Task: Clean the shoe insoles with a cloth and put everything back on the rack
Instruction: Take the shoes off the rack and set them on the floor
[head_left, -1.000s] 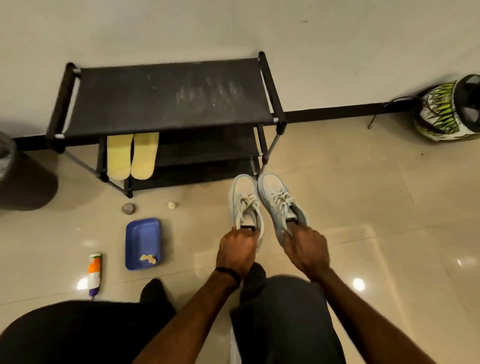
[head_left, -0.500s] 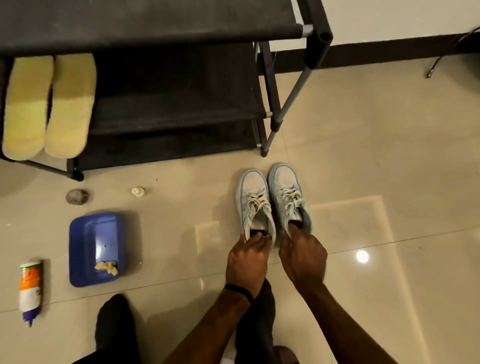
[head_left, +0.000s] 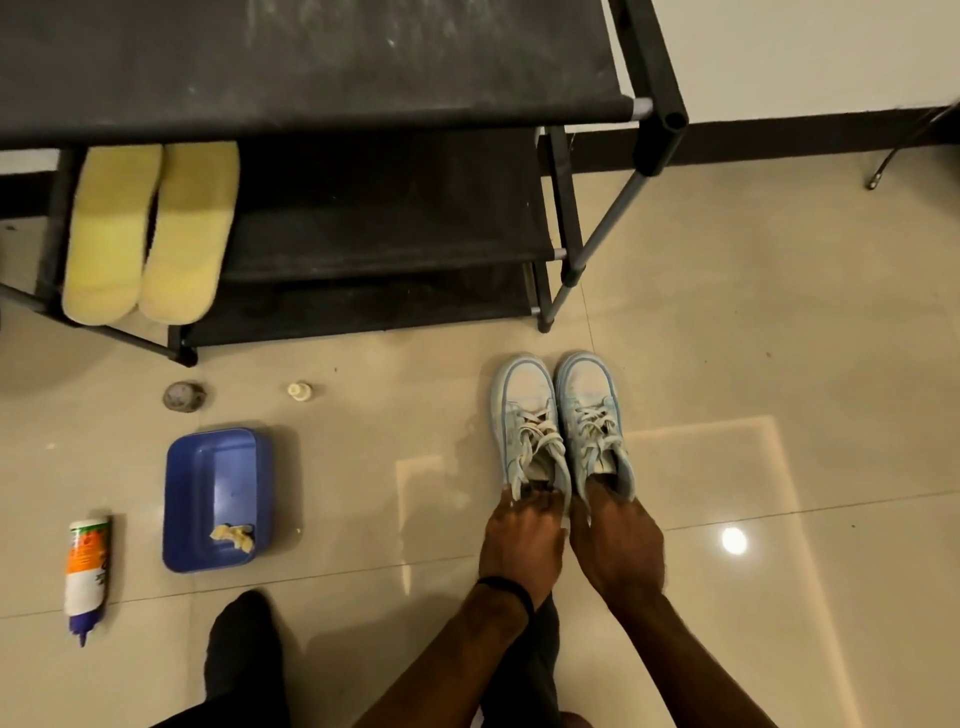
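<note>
While both shoes stand side by side at centre frame, the left hand (head_left: 522, 543) grips the left shoe (head_left: 527, 423) by its heel opening and the right hand (head_left: 618, 545) grips the right shoe (head_left: 592, 410) likewise; two yellow insoles (head_left: 150, 228) lean on the rack (head_left: 363, 244) at upper left.

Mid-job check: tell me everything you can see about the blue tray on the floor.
The blue tray is a shallow rectangular basin that looks like glossy plastic, with rounded corners and a raised rim. It sits flat on the tiled floor, open side up, in front of the shoe rack, left of the sneakers and right of the lying bottle. A small crumpled yellowish scrap lies in its near corner. Neither hand touches it.
</note>
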